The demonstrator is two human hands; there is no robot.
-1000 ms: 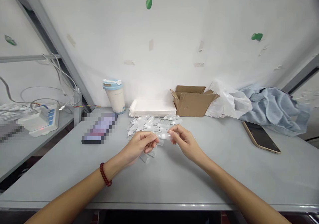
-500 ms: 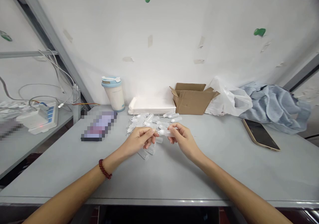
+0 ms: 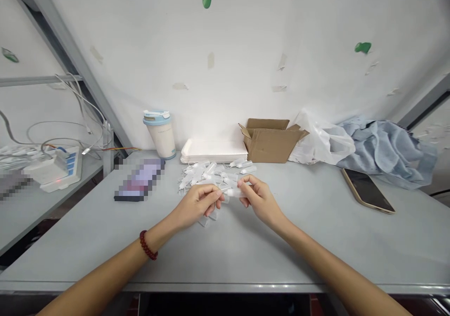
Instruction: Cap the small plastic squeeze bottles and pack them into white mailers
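Observation:
A small translucent dropper bottle (image 3: 233, 192) with a white neck lies sideways between my two hands, above the table. My right hand (image 3: 258, 195) is closed in a pinch on the body of the bottle. At its thin tip end, my left hand (image 3: 201, 201) is closed, thumb against fingers; what exactly sits between those fingertips is too small to tell. Just behind and below the hands lies a loose pile of similar small bottles (image 3: 198, 172), partly covered by my left hand. A red bead bracelet (image 3: 148, 245) circles my left wrist.
Along the wall stand a blue-lidded cup (image 3: 161, 135), a stack of white trays (image 3: 214, 151), an open cardboard box (image 3: 269, 145), a white plastic bag (image 3: 321, 140) and blue cloth (image 3: 390, 149). One phone (image 3: 367, 191) lies right, a pixelated one (image 3: 140, 180) left. A power strip (image 3: 66, 170) is far left.
Both hands have come slightly lower and nearer, with the bottle still between them. A thin gap now shows between my left fingertips and the bottle's neck.

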